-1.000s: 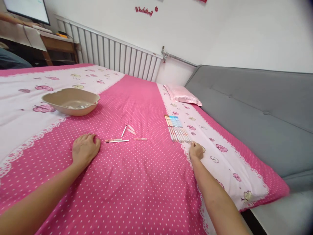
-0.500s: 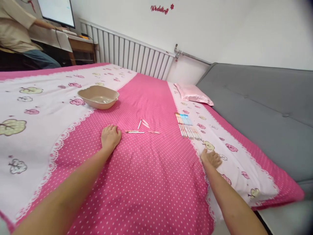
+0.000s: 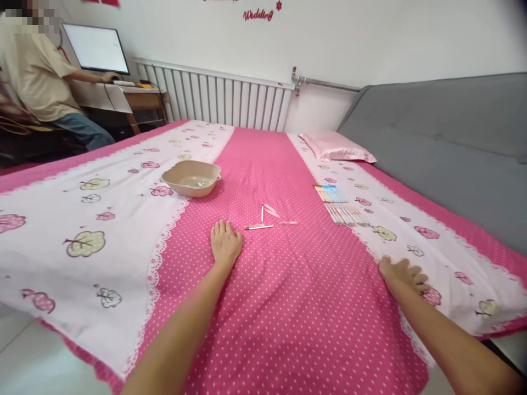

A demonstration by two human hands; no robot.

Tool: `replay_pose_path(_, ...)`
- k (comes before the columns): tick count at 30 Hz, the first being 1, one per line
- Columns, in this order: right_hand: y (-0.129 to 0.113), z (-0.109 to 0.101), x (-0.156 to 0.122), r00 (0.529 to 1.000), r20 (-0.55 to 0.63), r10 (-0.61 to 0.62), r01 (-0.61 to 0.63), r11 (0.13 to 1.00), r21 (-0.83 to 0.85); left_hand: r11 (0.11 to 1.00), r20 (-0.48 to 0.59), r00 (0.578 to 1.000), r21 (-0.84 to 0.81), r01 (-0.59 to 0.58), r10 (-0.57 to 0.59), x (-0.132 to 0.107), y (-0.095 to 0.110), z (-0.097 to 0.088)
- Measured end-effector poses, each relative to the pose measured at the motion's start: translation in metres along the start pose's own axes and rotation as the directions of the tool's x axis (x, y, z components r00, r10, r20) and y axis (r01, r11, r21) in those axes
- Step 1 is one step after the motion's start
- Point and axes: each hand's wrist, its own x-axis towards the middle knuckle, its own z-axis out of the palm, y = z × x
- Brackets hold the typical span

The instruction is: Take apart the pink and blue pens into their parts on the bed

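Observation:
My left hand (image 3: 225, 243) lies flat and open on the pink dotted bedspread (image 3: 267, 307), fingers stretched toward several loose pens (image 3: 263, 219) just beyond its fingertips. My right hand (image 3: 405, 274) rests open on the sheet's white flowered border, fingers spread, holding nothing. A neat row of coloured pens (image 3: 340, 206) lies farther out, ahead of my right hand. A beige bowl (image 3: 191, 178) sits to the left of the loose pens.
A pink pillow (image 3: 337, 147) lies at the far right by the grey sofa (image 3: 453, 137). A white radiator (image 3: 222, 99) runs along the wall. A person in a beige shirt (image 3: 33, 71) sits at a desk with a monitor (image 3: 96, 48) at the far left.
My right hand has drawn back from the pen row toward me and opened flat. The view has pulled back and swung left, bringing the seated person into sight. My left hand stays flat.

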Motion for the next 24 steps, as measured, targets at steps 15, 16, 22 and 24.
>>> replay_pose_path(15, -0.031, 0.021, -0.067, 0.977, -0.21, 0.037, -0.042, 0.999, -0.022, 0.985, 0.035, 0.991, -0.124, -0.123, 0.128, 0.008, -0.002, 0.004)
replay_pose_path(16, -0.032, 0.021, -0.068, 0.974, -0.223, 0.041, -0.047, 0.999, -0.024, 0.983, 0.052, 0.99, -0.135, -0.125, 0.133, 0.009, -0.002, 0.003)
replay_pose_path(22, -0.033, 0.024, -0.07, 0.95, -0.313, 0.0, -0.004, 1.0, -0.011, 0.972, 0.13, 0.974, -0.17, -0.162, 0.185, 0.016, -0.001, -0.004)
replay_pose_path(24, -0.034, 0.024, -0.071, 0.95, -0.313, -0.003, -0.002, 1.0, -0.017, 0.959, 0.148, 0.963, -0.209, -0.193, 0.226, 0.019, 0.001, -0.006)
